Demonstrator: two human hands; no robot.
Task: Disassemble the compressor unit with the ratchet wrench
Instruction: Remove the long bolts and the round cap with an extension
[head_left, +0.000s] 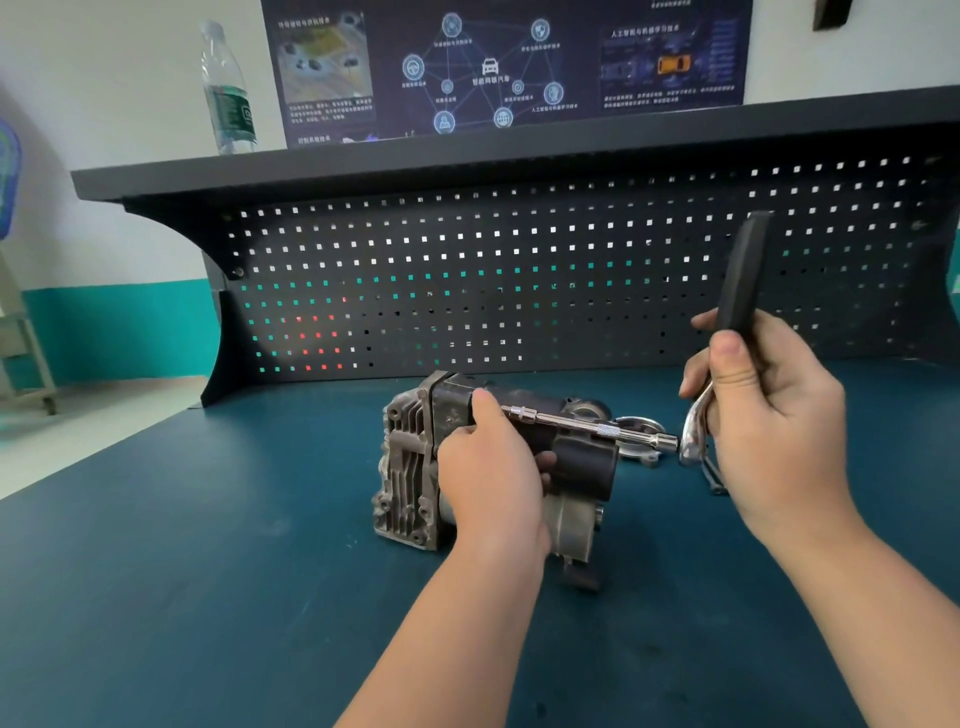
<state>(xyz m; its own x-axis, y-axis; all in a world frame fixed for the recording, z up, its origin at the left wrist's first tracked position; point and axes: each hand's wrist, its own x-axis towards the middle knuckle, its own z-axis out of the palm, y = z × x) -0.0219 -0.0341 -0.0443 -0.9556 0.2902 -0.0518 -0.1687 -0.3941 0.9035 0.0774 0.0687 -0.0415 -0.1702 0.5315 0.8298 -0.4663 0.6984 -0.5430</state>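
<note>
Mid-job: left hand (493, 467) fingers curl around compressor unit (467, 467); right hand (763, 405) grips ratchet wrench (740, 291), extension seated (one cover (641, 441) seemingly off); bolts remain.

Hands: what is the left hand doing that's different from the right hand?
The left hand lies low, gripping the compressor unit on the table. The right hand is raised, fingers curled round the ratchet wrench handle, which points upward. Both are bare and both hold something.
</note>
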